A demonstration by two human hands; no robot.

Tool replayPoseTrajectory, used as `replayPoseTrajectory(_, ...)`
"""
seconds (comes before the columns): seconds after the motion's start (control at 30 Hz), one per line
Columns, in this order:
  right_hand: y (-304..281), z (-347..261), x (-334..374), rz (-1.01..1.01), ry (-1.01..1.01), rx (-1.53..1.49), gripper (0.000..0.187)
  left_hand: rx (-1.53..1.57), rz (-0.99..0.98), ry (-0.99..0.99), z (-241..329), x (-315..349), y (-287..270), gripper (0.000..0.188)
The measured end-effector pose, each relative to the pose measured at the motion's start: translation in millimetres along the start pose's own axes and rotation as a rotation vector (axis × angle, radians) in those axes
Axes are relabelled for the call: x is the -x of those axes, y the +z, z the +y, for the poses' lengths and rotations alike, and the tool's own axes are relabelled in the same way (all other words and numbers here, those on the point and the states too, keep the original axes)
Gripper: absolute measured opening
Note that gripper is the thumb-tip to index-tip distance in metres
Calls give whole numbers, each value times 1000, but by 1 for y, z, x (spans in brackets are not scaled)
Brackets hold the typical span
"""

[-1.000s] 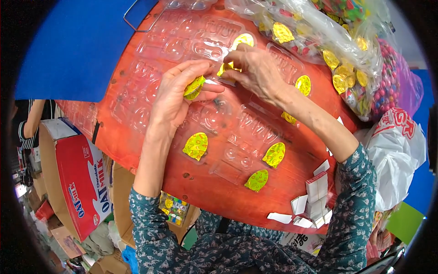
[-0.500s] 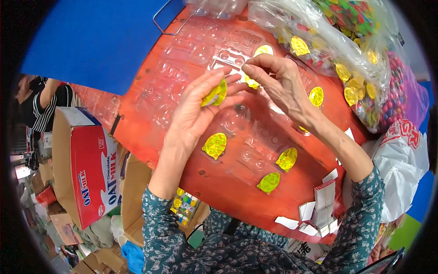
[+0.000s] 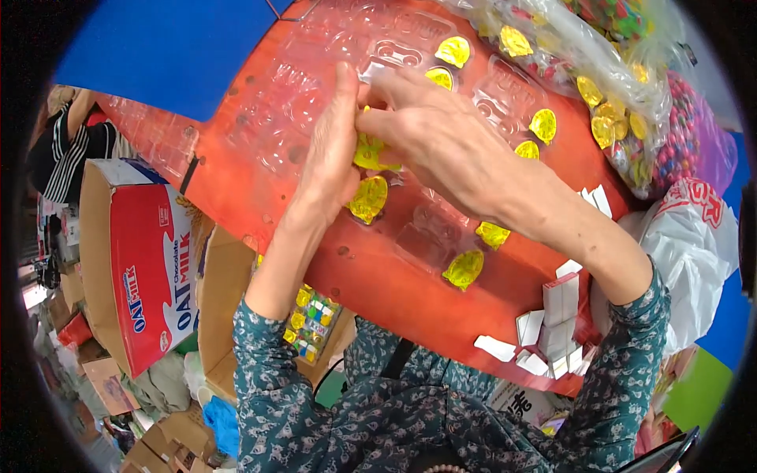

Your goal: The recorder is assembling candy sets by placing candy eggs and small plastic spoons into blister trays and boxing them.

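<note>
My left hand (image 3: 327, 150) is raised over the red table (image 3: 260, 201), thumb up, closed around a shiny yellow oval plastic piece (image 3: 372, 155). My right hand (image 3: 445, 142) comes across from the right and meets it, fingers bent inward at the piece's upper end. Those right fingertips are partly hidden and a little blurred; what they pinch cannot be made out. Beneath and around both hands lie clear plastic blister trays (image 3: 430, 229). More yellow ovals sit on or beside them, including one (image 3: 368, 199) below my left hand and another (image 3: 464, 270) nearer me.
Clear bags of yellow pieces (image 3: 603, 118) and colourful beads (image 3: 680, 130) line the right side, above a white plastic bag (image 3: 682, 252). White and red card pieces (image 3: 558, 311) lie at the near right. Cardboard boxes (image 3: 150, 268) stand left, where another person (image 3: 75, 150) shows.
My right hand has moved left and down onto my left hand, and its fingers now cover part of the yellow piece. The left hand has turned, thumb up. The whole view has shifted slightly.
</note>
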State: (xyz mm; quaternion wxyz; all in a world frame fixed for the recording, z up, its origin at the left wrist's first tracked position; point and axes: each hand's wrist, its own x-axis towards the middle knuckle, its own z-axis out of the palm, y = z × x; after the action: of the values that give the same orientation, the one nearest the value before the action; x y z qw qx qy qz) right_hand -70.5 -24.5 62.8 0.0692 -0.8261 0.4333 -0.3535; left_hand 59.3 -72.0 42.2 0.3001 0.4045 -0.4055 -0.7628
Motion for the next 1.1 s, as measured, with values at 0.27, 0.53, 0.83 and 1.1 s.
replayPoseTrajectory(0.27,-26,-6,-6,-47,262,63,9,-121,-63,154,13,0,-16,57)
replayPoseTrajectory(0.53,18,27,45,-40,956,-331,17,-783,39,477,-25,44,-37,26)
replayPoseTrajectory(0.83,17,20,40,-194,997,-196,18,-957,30,574,-35,43,-33,29)
replayPoseTrajectory(1.1,18,29,39,-196,675,48,18,-1022,29,549,-33,40,-29,29)
